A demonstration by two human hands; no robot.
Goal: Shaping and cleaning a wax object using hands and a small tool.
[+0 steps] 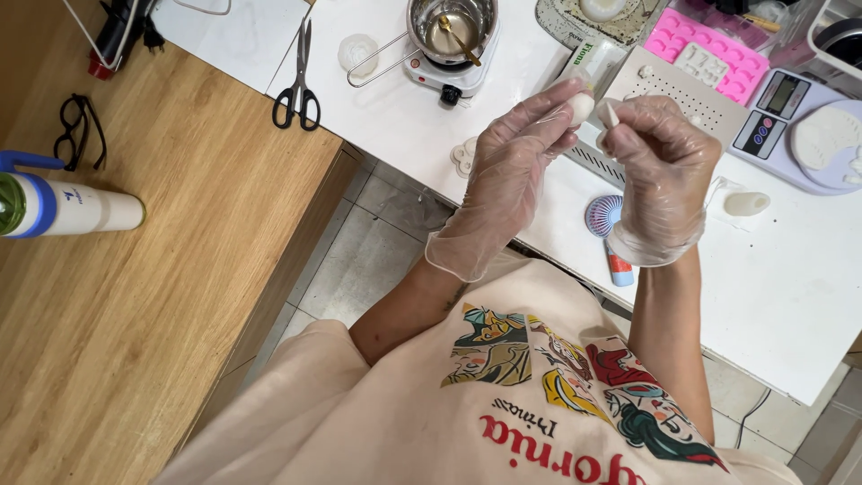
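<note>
Two gloved hands raised over the white counter (790, 296). We note the left hand (507, 171) pinching a small white oval piece (582, 108) at its fingertips; the fingers (548, 99) are clamped on it, and it pokes out toward 2 o'clock. The right hand (664, 171) sits just beside, at 3 o'clock of the piece, its fingers closed on a thin white sliver (611, 114) whose tip nearly meets the piece; touching or not, we cannot tell.

The piece: smooth, matte, off-white, rounded.

Counts, near to far: one small handheld fan (603, 216) at 6 o'clock of the hands; one white cylinder (746, 204) at 4 o'clock; one pair of scissors (298, 81) at 10 o'clock; one metal pot (452, 27) on a small hotplate at 11 o'clock; one pink mould (705, 49) at 1 o'clock.
</note>
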